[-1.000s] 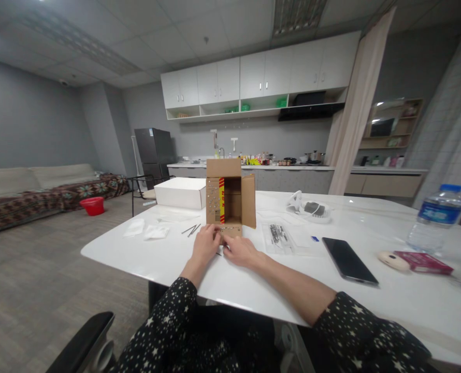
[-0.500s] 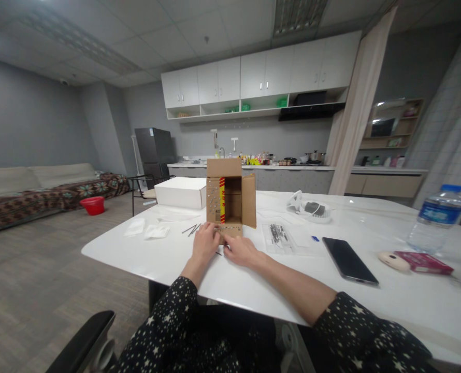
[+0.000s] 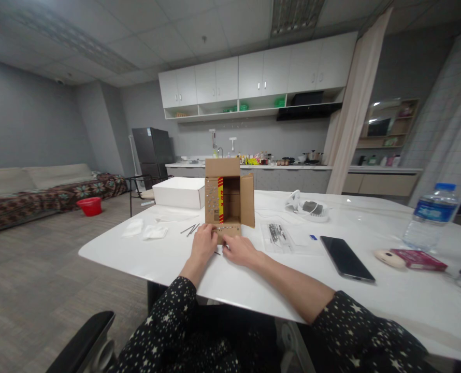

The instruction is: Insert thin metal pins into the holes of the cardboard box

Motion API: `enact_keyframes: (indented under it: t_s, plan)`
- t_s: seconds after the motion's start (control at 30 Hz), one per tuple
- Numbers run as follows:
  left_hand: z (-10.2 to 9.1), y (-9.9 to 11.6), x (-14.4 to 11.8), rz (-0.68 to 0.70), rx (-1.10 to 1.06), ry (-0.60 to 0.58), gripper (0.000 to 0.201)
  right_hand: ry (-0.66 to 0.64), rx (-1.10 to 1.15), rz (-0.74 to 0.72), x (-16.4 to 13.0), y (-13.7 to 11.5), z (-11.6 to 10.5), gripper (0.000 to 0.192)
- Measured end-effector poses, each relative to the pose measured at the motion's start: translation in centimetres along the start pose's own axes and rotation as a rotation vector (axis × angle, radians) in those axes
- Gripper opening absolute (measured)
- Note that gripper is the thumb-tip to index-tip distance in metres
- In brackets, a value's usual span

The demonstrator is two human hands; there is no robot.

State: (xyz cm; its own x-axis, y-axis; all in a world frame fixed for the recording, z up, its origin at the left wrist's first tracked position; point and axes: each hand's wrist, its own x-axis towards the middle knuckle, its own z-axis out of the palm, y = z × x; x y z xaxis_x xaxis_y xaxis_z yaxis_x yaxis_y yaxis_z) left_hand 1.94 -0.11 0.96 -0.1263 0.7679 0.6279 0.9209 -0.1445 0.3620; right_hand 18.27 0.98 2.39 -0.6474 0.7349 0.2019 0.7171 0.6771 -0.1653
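Observation:
A cardboard box [image 3: 247, 202] stands open toward me on the white table, its lower flap lying forward and its side flap swung out to the right. Small shiny dots line the left flap and the lower flap. My left hand [image 3: 204, 242] is closed at the left edge of the lower flap. Touching the flap's front edge, my right hand [image 3: 238, 249] has its fingers curled in; anything in them is hidden. A thin dark stick [image 3: 217, 253] lies between my hands. Several dark thin sticks [image 3: 190, 229] rest left of my left hand.
Left are a white box [image 3: 178, 192] and crumpled tissues [image 3: 155, 232]. Right are a clear plastic case [image 3: 280, 237] with small dark pieces, a phone [image 3: 347, 258], a maroon box [image 3: 423, 260] and a water bottle [image 3: 429, 217]. A white device [image 3: 308, 208] sits farther back.
The whole view has shifted slightly. Both hands stay at the lower flap of the cardboard box, with hardly any visible movement.

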Motion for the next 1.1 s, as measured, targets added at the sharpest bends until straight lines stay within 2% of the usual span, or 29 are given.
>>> enact_keyframes:
  t_s: [0.37,1.1]
  plan:
    - [0.09,-0.21,0.04,-0.020,0.019,0.010,0.023,0.009,-0.008,-0.007,0.00,0.17,0.22,0.034]
    - [0.79,-0.74,0.07,0.072,-0.033,0.032,0.024,0.003,0.000,-0.011,-0.14,0.13,-0.09,0.035]
